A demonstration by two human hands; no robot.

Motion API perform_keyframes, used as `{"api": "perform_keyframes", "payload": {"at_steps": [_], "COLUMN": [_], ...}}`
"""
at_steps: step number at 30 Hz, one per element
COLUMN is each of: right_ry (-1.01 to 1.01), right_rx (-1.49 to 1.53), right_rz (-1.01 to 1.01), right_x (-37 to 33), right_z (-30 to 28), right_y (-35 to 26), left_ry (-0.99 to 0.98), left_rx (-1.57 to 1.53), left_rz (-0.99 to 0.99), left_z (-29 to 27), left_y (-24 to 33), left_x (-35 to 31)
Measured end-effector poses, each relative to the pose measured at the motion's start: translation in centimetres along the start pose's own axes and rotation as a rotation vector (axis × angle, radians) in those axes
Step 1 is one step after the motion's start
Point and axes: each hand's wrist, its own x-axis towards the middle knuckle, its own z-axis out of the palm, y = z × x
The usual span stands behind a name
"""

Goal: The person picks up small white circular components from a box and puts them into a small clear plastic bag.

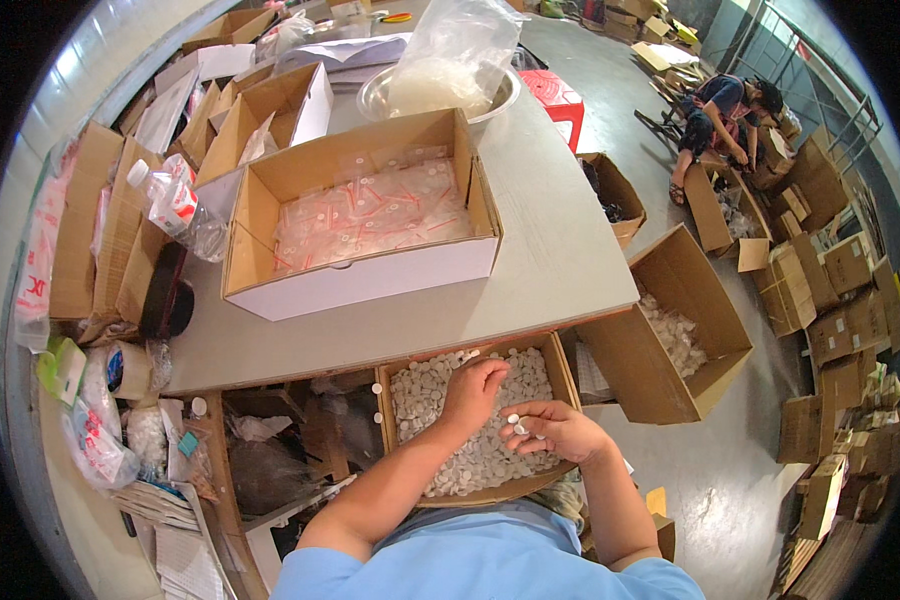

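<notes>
An open carton (562, 372) full of small white round discs (420, 392) sits in front of me, below the table edge. Above the discs, my left hand (473, 395) is closed, its fingertips pinched together; whatever they hold is too small or hidden to make out. My right hand (562, 432) is beside it, palm partly turned up, with a few white discs (516, 424) between thumb and fingers. The hands are close but apart. On the table beyond stands a white-sided carton (370, 285) holding many clear plastic bags (370, 215) with red strips and white discs.
A metal bowl (373, 100) with a clear bag stands at the table's far end, near a red stool (555, 100). A plastic bottle (195, 215) leans at the left. Another open carton (625, 365) of bagged pieces stands at right. A person (720, 120) works among boxes beyond.
</notes>
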Motion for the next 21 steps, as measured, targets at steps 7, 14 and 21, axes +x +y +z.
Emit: {"api": "perform_keyframes", "payload": {"at_steps": [7,14,21], "right_ry": [0.051,0.122,0.181], "right_rx": [-0.046,-0.162,-0.234], "right_rz": [-0.007,-0.042,-0.082], "right_x": [0.7,1.1,1.9], "right_z": [0.3,-0.3,-0.5], "right_y": [0.6,1.4,2.2], "left_ry": [-0.033,-0.053,0.030], "left_rx": [-0.018,-0.019,-0.192], "left_rz": [0.035,-0.112,-0.022], "left_z": [-0.4,-1.3,-0.6], "left_y": [0.2,0.7,-0.7], "left_x": [0.0,0.4,0.4]}}
